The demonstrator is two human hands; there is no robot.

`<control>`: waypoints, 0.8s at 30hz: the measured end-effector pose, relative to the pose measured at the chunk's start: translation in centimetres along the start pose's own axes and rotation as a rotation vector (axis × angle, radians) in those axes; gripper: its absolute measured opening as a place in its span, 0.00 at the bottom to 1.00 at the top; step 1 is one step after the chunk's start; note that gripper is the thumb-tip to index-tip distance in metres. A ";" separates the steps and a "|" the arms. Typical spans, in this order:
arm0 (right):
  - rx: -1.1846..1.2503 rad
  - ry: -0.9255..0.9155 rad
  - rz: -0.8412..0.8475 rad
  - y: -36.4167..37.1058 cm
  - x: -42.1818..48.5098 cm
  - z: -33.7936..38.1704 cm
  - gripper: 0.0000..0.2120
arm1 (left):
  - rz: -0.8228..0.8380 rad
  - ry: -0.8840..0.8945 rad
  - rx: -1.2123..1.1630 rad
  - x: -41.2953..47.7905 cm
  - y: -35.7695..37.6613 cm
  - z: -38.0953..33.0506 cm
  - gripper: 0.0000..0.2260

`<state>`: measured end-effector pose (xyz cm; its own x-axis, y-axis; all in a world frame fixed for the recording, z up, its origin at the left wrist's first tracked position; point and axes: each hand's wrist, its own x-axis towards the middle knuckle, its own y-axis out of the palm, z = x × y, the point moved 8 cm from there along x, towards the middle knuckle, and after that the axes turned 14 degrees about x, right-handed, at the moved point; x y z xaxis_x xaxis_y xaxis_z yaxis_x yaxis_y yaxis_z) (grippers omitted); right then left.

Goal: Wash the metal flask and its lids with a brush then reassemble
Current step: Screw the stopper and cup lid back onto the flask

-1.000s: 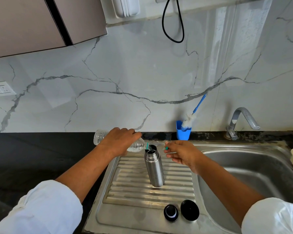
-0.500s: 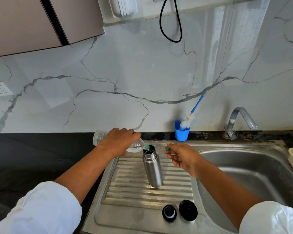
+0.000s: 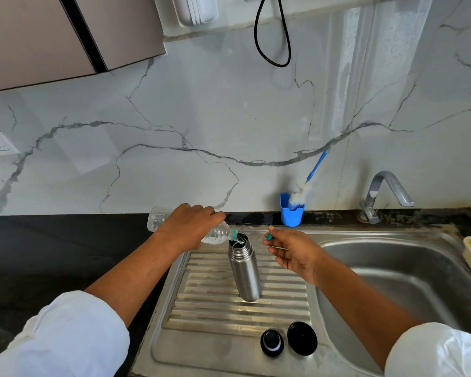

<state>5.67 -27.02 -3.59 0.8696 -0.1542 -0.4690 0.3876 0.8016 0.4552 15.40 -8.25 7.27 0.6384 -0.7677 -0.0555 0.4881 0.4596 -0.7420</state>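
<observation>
Our uncapped steel flask stands upright; our left hand grips a bottle tilted at its mouth, while our right hand pinches a teal cap.

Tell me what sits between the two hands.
In the head view, the open top of the metal flask stands between the left hand and right hand, under the neck of the tilted plastic bottle.
</observation>
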 end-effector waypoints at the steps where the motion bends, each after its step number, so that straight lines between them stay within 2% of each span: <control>1: 0.004 0.000 0.003 0.0 0.0 0.0 0.14 | 0.000 -0.001 0.002 0.0 0.0 0.0 0.34; 24: 0.068 0.052 0.024 0.2 -0.7 -0.2 0.11 | -0.003 0.004 0.033 -0.1 0.0 0.4 0.34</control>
<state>5.04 -26.64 -3.29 0.8627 -0.1041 -0.4949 0.3884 0.7632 0.5164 15.62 -8.01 7.55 0.6342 -0.7711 -0.0561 0.5094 0.4713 -0.7200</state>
